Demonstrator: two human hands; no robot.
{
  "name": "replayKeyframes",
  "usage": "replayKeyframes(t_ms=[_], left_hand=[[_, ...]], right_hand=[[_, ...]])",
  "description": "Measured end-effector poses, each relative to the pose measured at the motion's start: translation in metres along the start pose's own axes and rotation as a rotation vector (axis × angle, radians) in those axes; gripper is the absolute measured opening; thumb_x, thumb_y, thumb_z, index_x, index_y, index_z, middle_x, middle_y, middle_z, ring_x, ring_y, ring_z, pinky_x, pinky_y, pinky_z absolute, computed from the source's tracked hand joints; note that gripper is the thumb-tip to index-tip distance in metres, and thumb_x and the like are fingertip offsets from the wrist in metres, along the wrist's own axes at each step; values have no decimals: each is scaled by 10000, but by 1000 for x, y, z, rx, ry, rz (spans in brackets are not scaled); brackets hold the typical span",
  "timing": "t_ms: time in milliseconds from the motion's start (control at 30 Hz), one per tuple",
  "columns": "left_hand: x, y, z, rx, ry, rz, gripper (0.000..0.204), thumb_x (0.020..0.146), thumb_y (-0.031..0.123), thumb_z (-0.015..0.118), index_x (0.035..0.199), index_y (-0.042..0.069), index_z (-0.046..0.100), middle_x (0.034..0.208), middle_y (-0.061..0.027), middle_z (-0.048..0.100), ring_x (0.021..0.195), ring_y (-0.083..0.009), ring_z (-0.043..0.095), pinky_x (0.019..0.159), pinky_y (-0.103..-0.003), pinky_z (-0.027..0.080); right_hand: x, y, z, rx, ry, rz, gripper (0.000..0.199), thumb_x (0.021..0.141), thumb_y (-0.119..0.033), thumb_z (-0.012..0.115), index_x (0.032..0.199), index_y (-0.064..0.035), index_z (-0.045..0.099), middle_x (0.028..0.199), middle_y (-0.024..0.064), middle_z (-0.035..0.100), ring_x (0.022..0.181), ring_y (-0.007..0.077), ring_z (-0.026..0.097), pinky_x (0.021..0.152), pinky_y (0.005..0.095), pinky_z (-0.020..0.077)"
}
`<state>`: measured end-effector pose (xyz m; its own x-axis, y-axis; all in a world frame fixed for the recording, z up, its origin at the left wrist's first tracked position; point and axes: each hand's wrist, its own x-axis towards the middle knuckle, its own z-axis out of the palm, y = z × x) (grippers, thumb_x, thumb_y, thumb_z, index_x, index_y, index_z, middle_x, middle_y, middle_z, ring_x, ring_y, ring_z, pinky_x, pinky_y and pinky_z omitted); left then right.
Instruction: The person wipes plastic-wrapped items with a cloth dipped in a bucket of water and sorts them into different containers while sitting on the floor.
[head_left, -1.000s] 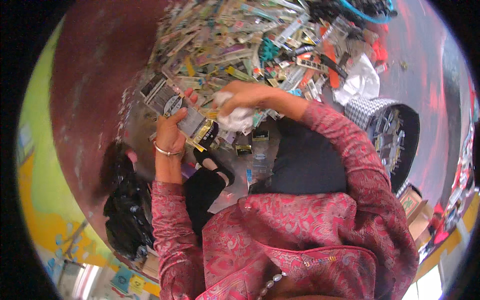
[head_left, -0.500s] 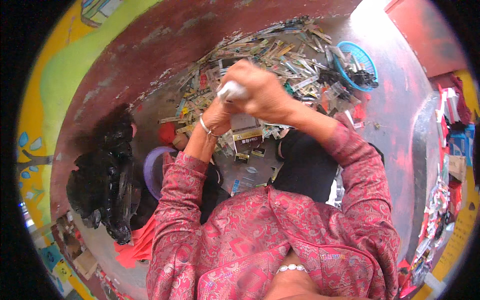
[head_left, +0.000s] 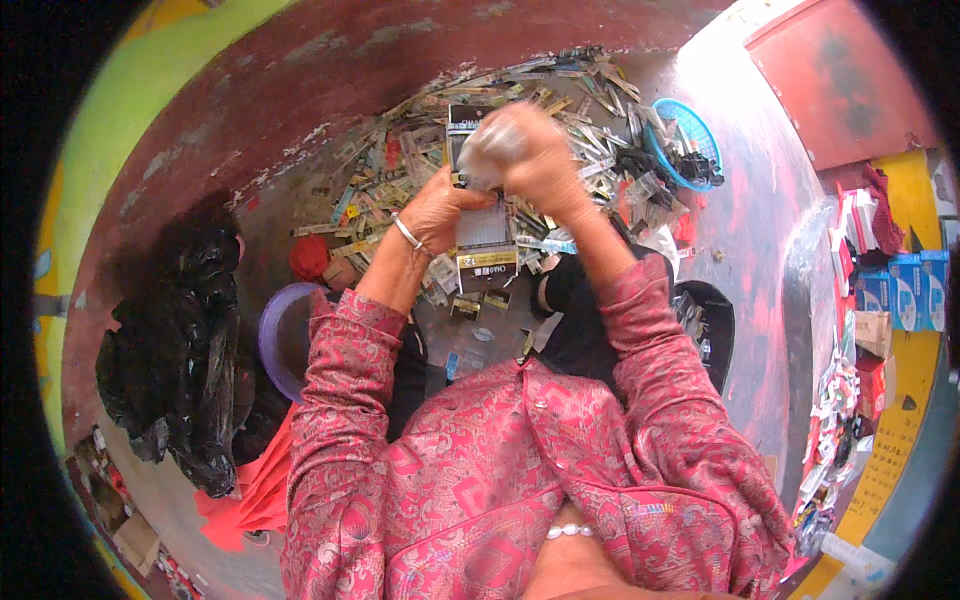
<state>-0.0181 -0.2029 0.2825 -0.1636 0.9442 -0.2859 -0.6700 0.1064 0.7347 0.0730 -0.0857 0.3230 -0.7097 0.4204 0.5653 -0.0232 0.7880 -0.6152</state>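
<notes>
My left hand (head_left: 438, 208), with a silver bangle at the wrist, grips the left edge of a flattened dark carton (head_left: 482, 215) with a white ribbed panel. My right hand (head_left: 540, 160) is blurred and closed around a crumpled pale wad (head_left: 490, 150) at the carton's top. Both hands are raised above a wide heap of flattened small cartons and paper scraps (head_left: 400, 160) spread over the floor. My pink patterned sleeves come up from the lower edge.
A blue plastic basket (head_left: 672, 140) with dark scraps stands at the heap's right. A black plastic bag (head_left: 180, 340) lies at the left beside a purple basin (head_left: 275, 340). A dark round tub (head_left: 715, 320) sits at the right, with stacked boxes (head_left: 900, 290) beyond.
The view has tilted so the heap sits farther up. My hands have risen together; the left now holds the dark carton upright and the right presses the pale wad at its top.
</notes>
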Motion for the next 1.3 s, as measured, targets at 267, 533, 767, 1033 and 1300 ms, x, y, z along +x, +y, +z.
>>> replayKeyframes(t_ms=[267, 533, 767, 1033, 1300], left_hand=[[1, 6, 0, -150, -78, 225, 489, 691, -23, 583, 1155, 4, 431, 1179, -96, 485, 1014, -251, 523, 785, -390, 490], [28, 9, -18, -545, 105, 252, 368, 852, 147, 433, 1161, -44, 375, 1140, -199, 486, 1038, -300, 493, 884, -463, 403], [40, 0, -17, -518, 56, 221, 357, 883, 273, 376, 1103, 5, 458, 1113, -137, 510, 1033, -259, 495, 904, -417, 387], [22, 55, -46, -688, 83, 568, 538, 905, 396, 220, 1226, -29, 294, 1225, -188, 406, 1164, -352, 354, 974, -520, 262], [28, 45, -30, -612, -65, 504, 478, 903, 373, 270, 1170, -13, 365, 1203, -164, 436, 1090, -341, 434, 893, -524, 367]], right_hand=[[20, 74, -24, 93, 228, 509, 157, 755, -194, 602, 768, -38, 607, 708, 51, 609, 618, 150, 568, 574, 271, 436], [6, 31, -19, 871, 171, 761, 190, 784, -194, 588, 862, -22, 574, 781, 45, 596, 679, 111, 563, 595, 254, 455], [-1, 2, 19, -20, -159, -193, 248, 724, -74, 571, 968, -50, 531, 977, 82, 562, 938, 255, 519, 835, 337, 398], [-25, 6, -29, -199, -358, 165, 137, 695, -154, 558, 779, -71, 627, 701, 114, 598, 646, 272, 581, 661, 341, 459], [-6, 25, -3, 733, -76, 860, 363, 731, -332, 645, 920, -27, 591, 809, 40, 598, 637, 98, 544, 576, 234, 423]])
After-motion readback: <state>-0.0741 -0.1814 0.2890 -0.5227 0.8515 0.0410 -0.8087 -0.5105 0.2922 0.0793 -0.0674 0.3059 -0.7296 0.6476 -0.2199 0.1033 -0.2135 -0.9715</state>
